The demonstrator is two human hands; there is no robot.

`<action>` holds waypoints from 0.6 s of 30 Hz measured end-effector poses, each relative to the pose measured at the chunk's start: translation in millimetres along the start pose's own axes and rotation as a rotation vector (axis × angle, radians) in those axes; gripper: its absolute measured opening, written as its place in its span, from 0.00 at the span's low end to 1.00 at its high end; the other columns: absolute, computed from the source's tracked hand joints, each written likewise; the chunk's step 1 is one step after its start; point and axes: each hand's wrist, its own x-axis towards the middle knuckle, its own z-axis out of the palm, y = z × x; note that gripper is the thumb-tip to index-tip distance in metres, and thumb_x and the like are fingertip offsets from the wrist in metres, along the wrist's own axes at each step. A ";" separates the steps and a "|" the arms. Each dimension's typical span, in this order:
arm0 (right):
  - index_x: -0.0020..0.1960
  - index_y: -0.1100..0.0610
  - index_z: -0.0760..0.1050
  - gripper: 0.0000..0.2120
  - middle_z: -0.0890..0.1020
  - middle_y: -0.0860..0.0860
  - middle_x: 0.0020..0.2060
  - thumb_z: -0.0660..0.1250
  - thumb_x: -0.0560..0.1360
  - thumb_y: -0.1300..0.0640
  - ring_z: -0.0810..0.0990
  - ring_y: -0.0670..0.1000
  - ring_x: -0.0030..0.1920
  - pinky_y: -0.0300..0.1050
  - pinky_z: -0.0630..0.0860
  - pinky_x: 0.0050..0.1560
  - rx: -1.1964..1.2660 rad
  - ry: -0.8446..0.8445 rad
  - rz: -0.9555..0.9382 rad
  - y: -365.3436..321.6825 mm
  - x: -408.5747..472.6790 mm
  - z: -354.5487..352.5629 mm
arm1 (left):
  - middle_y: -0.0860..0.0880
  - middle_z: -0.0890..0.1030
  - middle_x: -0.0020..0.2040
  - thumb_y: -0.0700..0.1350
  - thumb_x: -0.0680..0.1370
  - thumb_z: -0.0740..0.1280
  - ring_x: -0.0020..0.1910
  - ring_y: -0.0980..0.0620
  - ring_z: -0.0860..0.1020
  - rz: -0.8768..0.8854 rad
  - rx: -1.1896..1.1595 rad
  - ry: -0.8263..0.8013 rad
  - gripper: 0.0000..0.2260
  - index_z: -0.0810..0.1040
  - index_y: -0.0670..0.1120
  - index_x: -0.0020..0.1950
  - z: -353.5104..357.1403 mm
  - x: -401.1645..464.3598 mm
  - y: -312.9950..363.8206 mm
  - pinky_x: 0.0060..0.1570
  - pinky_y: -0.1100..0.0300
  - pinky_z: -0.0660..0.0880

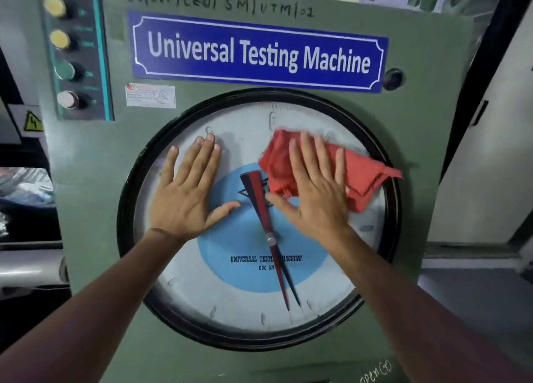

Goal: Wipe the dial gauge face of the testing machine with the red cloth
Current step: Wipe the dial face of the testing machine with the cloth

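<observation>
Head view shows you the green metal testing machine (403, 152), its round, black-rimmed dial gauge face (230, 296) glossy white and blue, your left hand (187, 198) flat and spread, your right hand (314, 192) pressing the crumpled red cloth (363, 175) upper right.

The blue nameplate (259, 51) on the green machine panel (418, 123) is lettered "Universal Testing Machine" in white. Above it, a hand-marked code (220, 6) is read as approximately "01|UVP|CED|SM|UTM|01" (the first characters are unclear). On the dial gauge face (245, 290), "UNIVERSAL TESTING MACHINE" is printed, with "600 kN" beneath, both partly crossed by the pointers. "ON" is legible beside the green push button (65, 70); the other button labels are blurred. A yellow electrical hazard sign (33, 121) is fixed at left. "open" is handwritten near the lower edge.
</observation>
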 end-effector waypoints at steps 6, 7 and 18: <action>0.88 0.55 0.53 0.51 0.53 0.55 0.89 0.54 0.79 0.22 0.49 0.57 0.89 0.70 0.45 0.86 0.055 -0.026 -0.159 -32.7 -14.2 10.5 | 0.42 0.53 0.87 0.73 0.81 0.53 0.87 0.45 0.51 0.023 0.001 0.001 0.46 0.53 0.40 0.87 -1.0 -0.8 -5.5 0.85 0.38 0.49; 0.89 0.54 0.52 0.49 0.54 0.55 0.89 0.54 0.80 0.23 0.49 0.56 0.89 0.70 0.46 0.86 0.038 -0.056 -0.189 -15.6 -32.4 6.4 | 0.42 0.53 0.87 0.73 0.81 0.53 0.87 0.45 0.52 0.018 0.000 -0.003 0.46 0.53 0.40 0.87 -1.6 -0.9 -5.1 0.85 0.38 0.49; 0.88 0.56 0.52 0.50 0.53 0.56 0.89 0.54 0.80 0.23 0.49 0.58 0.89 0.72 0.47 0.85 0.028 -0.060 -0.194 -58.4 -1.7 8.9 | 0.41 0.52 0.88 0.73 0.80 0.53 0.87 0.44 0.52 0.052 -0.013 -0.013 0.47 0.52 0.40 0.87 -2.8 -0.9 -7.1 0.85 0.37 0.49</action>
